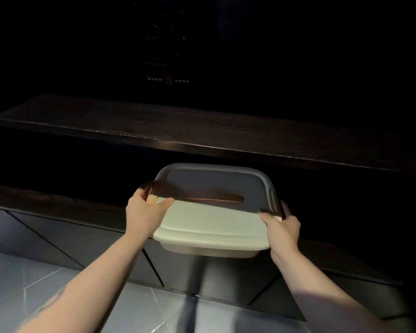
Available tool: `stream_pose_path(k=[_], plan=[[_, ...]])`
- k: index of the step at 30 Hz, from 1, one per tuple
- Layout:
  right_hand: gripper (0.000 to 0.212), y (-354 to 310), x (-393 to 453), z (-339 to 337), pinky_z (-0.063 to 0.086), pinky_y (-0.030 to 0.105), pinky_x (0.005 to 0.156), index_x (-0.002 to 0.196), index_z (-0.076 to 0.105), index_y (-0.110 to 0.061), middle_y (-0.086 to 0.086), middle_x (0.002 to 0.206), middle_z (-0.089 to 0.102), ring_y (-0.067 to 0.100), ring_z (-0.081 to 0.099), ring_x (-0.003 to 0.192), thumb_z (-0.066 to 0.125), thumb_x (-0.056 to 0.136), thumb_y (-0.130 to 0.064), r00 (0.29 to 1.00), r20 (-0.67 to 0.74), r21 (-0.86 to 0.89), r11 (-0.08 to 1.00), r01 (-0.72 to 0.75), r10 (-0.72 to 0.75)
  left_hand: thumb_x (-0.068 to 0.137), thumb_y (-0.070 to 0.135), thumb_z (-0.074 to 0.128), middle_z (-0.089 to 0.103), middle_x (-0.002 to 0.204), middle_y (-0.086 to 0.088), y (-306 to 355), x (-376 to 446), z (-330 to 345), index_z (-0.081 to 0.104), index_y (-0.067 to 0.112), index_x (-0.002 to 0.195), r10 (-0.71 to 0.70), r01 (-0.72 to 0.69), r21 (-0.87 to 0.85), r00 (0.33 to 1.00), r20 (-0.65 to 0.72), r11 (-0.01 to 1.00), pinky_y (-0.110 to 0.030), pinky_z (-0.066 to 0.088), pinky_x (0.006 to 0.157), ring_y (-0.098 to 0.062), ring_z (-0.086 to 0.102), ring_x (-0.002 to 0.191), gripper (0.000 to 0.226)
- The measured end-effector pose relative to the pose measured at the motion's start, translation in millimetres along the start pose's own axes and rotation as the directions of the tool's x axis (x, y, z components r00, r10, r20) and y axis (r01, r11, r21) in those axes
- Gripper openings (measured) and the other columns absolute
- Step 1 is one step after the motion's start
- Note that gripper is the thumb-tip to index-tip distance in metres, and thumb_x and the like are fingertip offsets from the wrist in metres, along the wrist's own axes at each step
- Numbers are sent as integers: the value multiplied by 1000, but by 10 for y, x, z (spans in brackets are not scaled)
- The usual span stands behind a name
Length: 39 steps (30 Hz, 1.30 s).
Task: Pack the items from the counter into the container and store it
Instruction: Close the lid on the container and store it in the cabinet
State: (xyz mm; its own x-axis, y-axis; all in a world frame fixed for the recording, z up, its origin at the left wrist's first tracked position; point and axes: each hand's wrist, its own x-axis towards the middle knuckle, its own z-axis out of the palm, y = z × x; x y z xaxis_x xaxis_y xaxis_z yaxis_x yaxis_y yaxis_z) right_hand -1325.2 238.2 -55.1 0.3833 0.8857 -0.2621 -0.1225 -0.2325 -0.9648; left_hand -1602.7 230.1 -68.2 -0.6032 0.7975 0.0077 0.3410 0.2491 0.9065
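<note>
Holding lidded container [209,222] both hands, left [144,212], right [282,228], dark shelf [202,133] above

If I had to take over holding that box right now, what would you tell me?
Left hand: grips the left side of the container, thumb on the lid.
Right hand: grips the right side.
Container: lid on, far half already in the dark gap under the wooden shelf, near half sticking out.
Done: container closed, so packing looks finished, though its contents are hidden.
Left: probably slide it all the way in, then let go.
</note>
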Motion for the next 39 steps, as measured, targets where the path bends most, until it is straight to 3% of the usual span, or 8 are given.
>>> stream_pose_path(k=[4, 7, 10, 14, 18, 30, 36, 39], plan=[[58, 6, 36, 91, 50, 39, 93, 134, 52, -17, 11, 106, 67, 29, 62, 104, 73, 80, -14, 994, -37, -315, 945, 88, -105, 62, 33, 81, 61, 92, 4, 94, 30, 21, 61, 17, 110, 28, -24, 63, 997, -74, 998, -22, 41, 66, -18, 59, 85, 54], [35, 76, -150, 81, 46, 44, 92, 122, 60, -16, 10, 99, 65, 32, 57, 101, 61, 88, -23, 884, 114, -712, 583, 391, -454, 70, 20, 69, 62, 87, -1, 144, -152, 15, 63, 16, 93, 359, -295, 315, 918, -167, 902, -30, 39, 71, -24, 57, 85, 23], [33, 259, -412, 143, 31, 42, 104, 117, 63, -24, -2, 113, 66, 25, 58, 111, 43, 93, -34, 693, 451, -741, 196, 642, -562, 80, 19, 57, 67, 97, 10, 28, -496, 85, 63, 27, 97, 612, -586, 340, 790, 37, 736, -28, 37, 82, -14, 59, 93, 21], [52, 372, -501, 151, 18, 40, 110, 133, 54, -28, -9, 142, 51, 17, 44, 134, 33, 92, -54, 666, 603, -737, 13, 676, -440, 95, 43, 35, 59, 125, 17, -273, -754, 135, 61, 33, 118, 658, -696, 385, 711, 248, 606, -30, 20, 103, -11, 48, 115, 36], [57, 345, -499, 236, 19, 40, 107, 134, 53, -27, -7, 140, 53, 19, 45, 132, 29, 91, -56, 693, 592, -767, -22, 641, -411, 97, 46, 28, 60, 126, 13, -270, -597, 77, 61, 31, 121, 667, -731, 426, 673, 320, 533, -30, 24, 98, -13, 47, 115, 43], [52, 344, -500, 316, 30, 42, 102, 129, 57, -23, -4, 131, 59, 22, 53, 120, 34, 92, -52, 669, 579, -774, -56, 631, -466, 96, 41, 31, 57, 129, 9, -288, -596, 142, 57, 31, 125, 591, -658, 441, 749, 300, 611, -39, 20, 104, -19, 44, 120, 40], [54, 338, -643, 240, 18, 41, 116, 144, 39, -24, -1, 151, 39, 21, 30, 142, 36, 96, -47, 691, 615, -744, 12, 668, -380, 97, 41, 27, 45, 142, 10, -210, -736, 59, 46, 33, 134, 506, -614, 426, 789, 348, 664, -34, 1, 113, -16, 30, 135, 42], [63, 434, -834, 91, 2, 41, 121, 151, 22, -26, 0, 160, 19, 18, 8, 149, 44, 94, -38, 661, 672, -700, 6, 714, -334, 94, 30, 46, 36, 149, 8, -227, -870, -30, 40, 30, 139, 509, -621, 360, 781, 362, 697, -33, 2, 116, -14, 19, 142, 46]])
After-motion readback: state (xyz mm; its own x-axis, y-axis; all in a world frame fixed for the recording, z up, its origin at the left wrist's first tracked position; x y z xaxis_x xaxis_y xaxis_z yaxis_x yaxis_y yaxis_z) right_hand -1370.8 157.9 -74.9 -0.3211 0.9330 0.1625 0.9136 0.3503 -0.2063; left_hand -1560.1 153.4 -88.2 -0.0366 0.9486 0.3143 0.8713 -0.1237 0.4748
